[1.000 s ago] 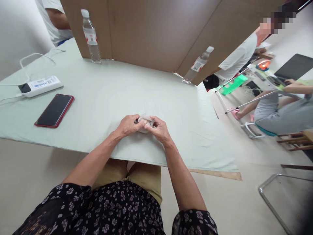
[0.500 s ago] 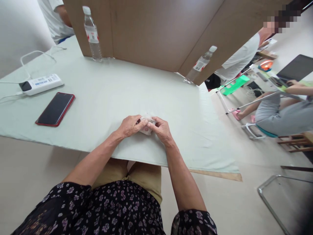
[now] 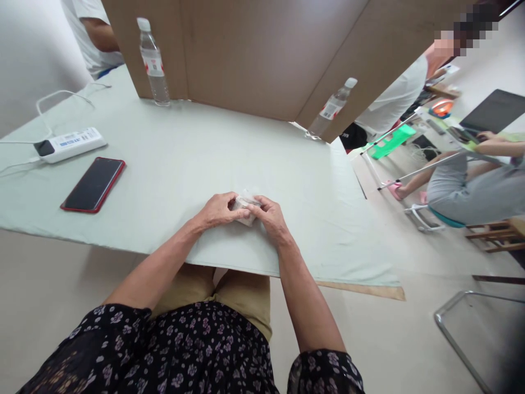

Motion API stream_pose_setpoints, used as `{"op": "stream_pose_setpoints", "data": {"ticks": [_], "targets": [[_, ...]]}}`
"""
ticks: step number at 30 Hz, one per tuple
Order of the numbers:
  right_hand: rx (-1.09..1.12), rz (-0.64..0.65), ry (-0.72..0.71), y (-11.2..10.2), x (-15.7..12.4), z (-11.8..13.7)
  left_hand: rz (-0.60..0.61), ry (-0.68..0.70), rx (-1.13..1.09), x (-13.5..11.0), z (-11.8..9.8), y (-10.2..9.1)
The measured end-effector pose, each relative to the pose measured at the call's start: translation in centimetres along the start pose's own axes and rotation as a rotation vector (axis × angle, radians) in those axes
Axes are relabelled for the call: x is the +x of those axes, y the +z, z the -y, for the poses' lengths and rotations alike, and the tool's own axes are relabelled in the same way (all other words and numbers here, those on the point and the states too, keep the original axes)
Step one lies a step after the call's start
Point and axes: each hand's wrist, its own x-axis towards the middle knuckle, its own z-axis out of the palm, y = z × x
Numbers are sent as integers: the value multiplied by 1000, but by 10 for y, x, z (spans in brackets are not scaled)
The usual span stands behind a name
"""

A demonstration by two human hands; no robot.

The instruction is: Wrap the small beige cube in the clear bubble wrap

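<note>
Between my two hands, near the front edge of the cloth-covered table (image 3: 172,164), is a small whitish packet in clear plastic wrap (image 3: 246,220). My left hand (image 3: 219,210) grips its left side, with the thumb laid across the front. From the right, my right hand (image 3: 268,216) pinches it with thumb and fingers. The two thumbs nearly meet over the packet. Much of it is hidden by the fingers, and its exact kind I cannot make out.
A phone in a red case (image 3: 94,185) and a white power strip (image 3: 71,145) with cables lie at left. Two water bottles (image 3: 155,68) (image 3: 333,106) stand before a brown cardboard panel (image 3: 254,54). People sit beyond, at left and right; a metal chair frame (image 3: 455,328) is at lower right.
My left thumb has shifted slightly down and right over the packet. More clear plastic now sticks up behind it, and the pink print on its front is covered. The view has turned slightly.
</note>
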Motion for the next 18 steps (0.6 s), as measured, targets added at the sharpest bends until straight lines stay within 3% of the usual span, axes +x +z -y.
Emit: {"op": "stream_pose_setpoints", "data": {"ticks": [8, 18], "targets": [[-98, -14, -38, 0, -1, 0, 32, 21, -82, -1, -3, 1], [-48, 25, -30, -1, -1, 0, 11, -28, -95, -2, -8, 4]]}}
